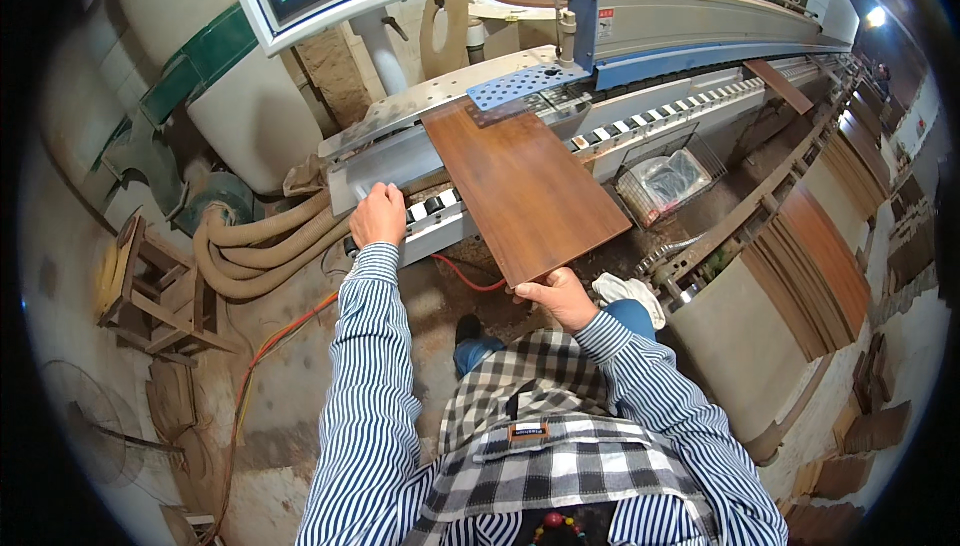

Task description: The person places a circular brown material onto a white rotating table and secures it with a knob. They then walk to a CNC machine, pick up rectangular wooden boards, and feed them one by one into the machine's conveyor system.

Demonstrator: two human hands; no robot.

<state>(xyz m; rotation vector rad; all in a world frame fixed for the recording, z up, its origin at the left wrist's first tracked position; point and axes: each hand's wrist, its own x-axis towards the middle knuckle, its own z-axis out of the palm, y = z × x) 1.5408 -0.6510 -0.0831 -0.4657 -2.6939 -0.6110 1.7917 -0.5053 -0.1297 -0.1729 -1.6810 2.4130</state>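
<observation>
Flat, reddish-brown wood-grain panel (522, 186), right hand (560, 298) grip clamped on its near edge, left hand (378, 216) resting on machine (640, 21)

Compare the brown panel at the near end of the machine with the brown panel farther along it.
The near panel is broad, and the right hand grips its near edge. The far panel shows only as a narrow strip, with no hand on it. The near panel overhangs the machine toward the person; the far one lies along the conveyor. Both are brown wood-grain boards.
</observation>
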